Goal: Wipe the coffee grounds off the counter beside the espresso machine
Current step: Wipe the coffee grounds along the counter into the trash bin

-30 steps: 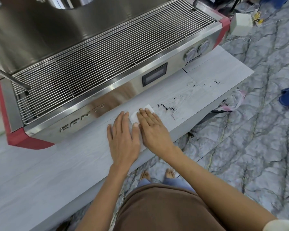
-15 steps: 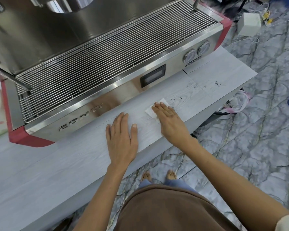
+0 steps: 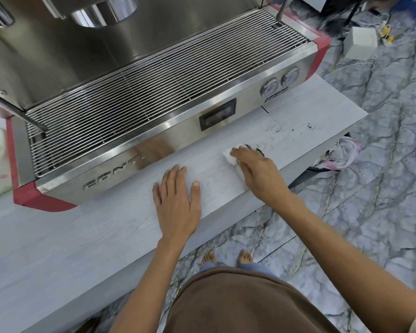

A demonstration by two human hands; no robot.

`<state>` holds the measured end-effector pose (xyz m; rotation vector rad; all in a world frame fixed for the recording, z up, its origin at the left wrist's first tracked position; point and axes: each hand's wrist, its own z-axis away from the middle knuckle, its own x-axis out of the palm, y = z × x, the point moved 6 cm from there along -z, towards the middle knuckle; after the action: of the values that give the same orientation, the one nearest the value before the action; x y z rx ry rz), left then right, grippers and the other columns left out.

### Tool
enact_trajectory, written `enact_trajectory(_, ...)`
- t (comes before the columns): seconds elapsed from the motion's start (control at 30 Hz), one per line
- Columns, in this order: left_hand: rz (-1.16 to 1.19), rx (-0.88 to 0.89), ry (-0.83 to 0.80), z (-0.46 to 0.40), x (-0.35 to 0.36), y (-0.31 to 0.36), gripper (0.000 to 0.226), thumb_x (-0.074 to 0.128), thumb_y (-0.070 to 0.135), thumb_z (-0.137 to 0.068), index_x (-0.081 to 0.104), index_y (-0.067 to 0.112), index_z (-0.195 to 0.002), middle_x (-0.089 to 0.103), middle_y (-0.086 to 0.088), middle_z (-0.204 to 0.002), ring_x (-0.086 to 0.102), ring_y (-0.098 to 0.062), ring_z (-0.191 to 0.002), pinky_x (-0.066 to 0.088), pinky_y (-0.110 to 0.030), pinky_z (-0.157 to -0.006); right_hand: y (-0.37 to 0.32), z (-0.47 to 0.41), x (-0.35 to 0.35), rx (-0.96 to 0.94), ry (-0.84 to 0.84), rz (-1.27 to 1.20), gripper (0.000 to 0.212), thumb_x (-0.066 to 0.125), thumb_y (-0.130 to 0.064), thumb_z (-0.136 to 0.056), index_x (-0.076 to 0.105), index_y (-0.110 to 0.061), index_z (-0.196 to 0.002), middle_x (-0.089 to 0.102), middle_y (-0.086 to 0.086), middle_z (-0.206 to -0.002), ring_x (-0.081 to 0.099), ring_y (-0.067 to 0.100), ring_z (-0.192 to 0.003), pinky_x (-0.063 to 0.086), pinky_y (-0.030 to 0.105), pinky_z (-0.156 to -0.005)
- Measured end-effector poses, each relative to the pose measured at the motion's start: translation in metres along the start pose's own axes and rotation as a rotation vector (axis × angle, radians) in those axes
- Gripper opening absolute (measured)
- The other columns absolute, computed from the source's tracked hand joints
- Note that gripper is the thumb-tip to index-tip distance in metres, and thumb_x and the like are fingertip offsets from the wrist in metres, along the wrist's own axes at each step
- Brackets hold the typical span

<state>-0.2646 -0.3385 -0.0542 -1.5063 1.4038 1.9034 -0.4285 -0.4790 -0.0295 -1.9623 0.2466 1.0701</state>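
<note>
Coffee grounds [image 3: 253, 148] lie as a dark clump on the pale wood-grain counter [image 3: 82, 236], at about two o'clock from the middle of the view, just in front of the espresso machine [image 3: 154, 92] and below its small dark display [image 3: 217, 114]. The clump stretches in a short band running from ten o'clock toward four o'clock, roughly along the counter's front edge. Finer specks [image 3: 292, 129] are scattered farther out toward two o'clock, apart from the main clump, near the counter's right end. A white tissue [image 3: 231, 156] lies flat on the counter touching the near side of the clump; its exposed corner points toward ten o'clock. The right hand [image 3: 257, 174] presses down on the tissue with fingers extended and close together, fingertips aimed toward ten o'clock, covering most of the tissue; the hand is flattened over it rather than curled around it. The left hand [image 3: 177, 205] rests palm down on bare counter at seven o'clock from the tissue, fingers spread and pointing toward twelve o'clock at the machine's front panel, holding nothing. The two hands are near each other but not touching. The machine's long wire drip grate [image 3: 154, 92] runs from eight o'clock to two o'clock, parallel to the counter edge.
</note>
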Motion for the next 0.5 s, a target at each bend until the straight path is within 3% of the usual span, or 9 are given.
enact_trajectory(0.2, 0.001, -0.011, 0.005, 0.0, 0.0, 0.001, 0.061, 0.02, 0.051, -0.102, 0.035, 0.022, -0.154, 0.03, 0.004, -0.163, 0.018, -0.015, -0.153, 0.003, -0.043, -0.126, -0.032, 0.033, 0.048, -0.139, -0.075, 0.14, 0.033, 0.055, 0.0, -0.092, 0.06, -0.003, -0.124, 0.058, 0.013, -0.133, 0.048, 0.029, -0.13, 0.036, 0.048, -0.109)
enact_trajectory(0.33, -0.006, -0.007, 0.01, 0.0, 0.0, 0.001, 0.061, 0.02, 0.051, -0.102, 0.036, 0.021, -0.153, 0.031, 0.002, -0.163, 0.019, -0.015, -0.153, 0.005, -0.045, -0.126, -0.04, 0.042, 0.053, -0.115, -0.049, 0.191, 0.04, 0.044, -0.024, -0.1, 0.053, -0.004, -0.134, 0.049, 0.011, -0.143, 0.037, 0.025, -0.138, 0.027, 0.043, -0.115)
enact_trajectory(0.5, -0.012, -0.033, 0.009, -0.001, 0.005, 0.008, 0.065, 0.016, 0.055, -0.1, 0.036, 0.023, -0.153, 0.029, 0.001, -0.164, 0.015, -0.018, -0.154, 0.003, -0.047, -0.125, -0.032, 0.04, 0.052, -0.129, -0.089, 0.258, 0.046, 0.039, -0.029, -0.102, 0.043, -0.007, -0.142, 0.04, 0.009, -0.15, 0.031, 0.021, -0.141, 0.025, 0.041, -0.116)
